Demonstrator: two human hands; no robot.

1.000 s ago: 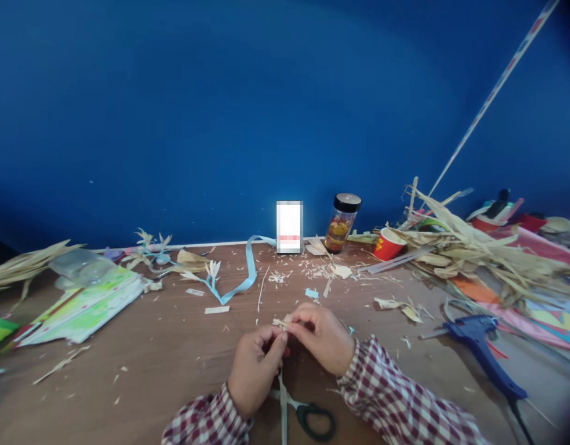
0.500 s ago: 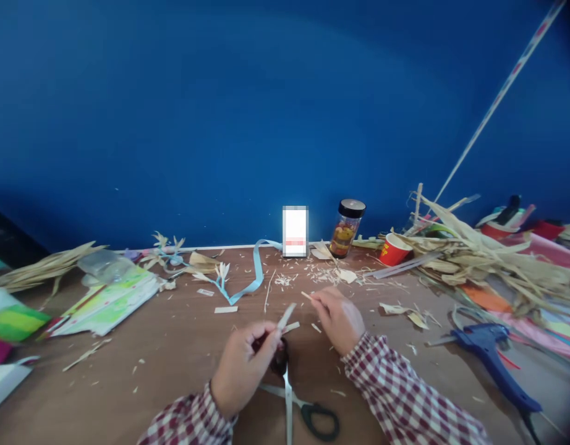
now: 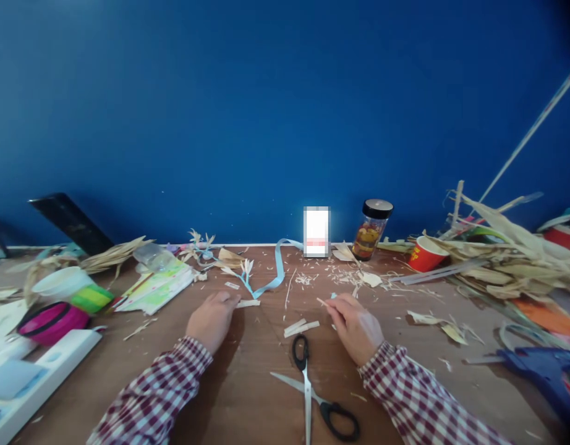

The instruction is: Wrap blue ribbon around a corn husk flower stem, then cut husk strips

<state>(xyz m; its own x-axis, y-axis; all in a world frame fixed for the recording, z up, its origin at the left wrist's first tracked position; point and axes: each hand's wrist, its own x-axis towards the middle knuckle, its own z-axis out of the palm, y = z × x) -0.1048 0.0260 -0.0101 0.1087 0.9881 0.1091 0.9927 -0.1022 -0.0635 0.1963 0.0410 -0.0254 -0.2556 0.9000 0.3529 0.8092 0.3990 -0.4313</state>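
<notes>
My left hand (image 3: 213, 321) reaches to the left of centre, its fingers closed at the left end of a short pale strip (image 3: 250, 303) that looks like corn husk. Between finger and thumb, my right hand (image 3: 357, 327) pinches a thin pale stick (image 3: 322, 301), its tip pointing left. Two more pale strips (image 3: 301, 327) lie crossed on the table between the hands. Just below them rests a pair of scissors (image 3: 308, 389) with black handles, blades spread, touched by neither hand. A light blue ribbon (image 3: 279, 266) curls beyond my hands, with white petal-like pieces at its near end.
Husk scraps litter the brown table (image 3: 248, 383). At the back stand a black-lidded jar (image 3: 371, 232) and a red paper cup (image 3: 428, 253). Dried husks (image 3: 502, 259) and a blue glue gun (image 3: 540, 371) lie right. A white power strip (image 3: 48, 383) and pink pouch (image 3: 53, 322) sit left.
My left hand has put its strip down near the scissors and moved left to another strip. My right hand still holds the stick. The view has turned left.
</notes>
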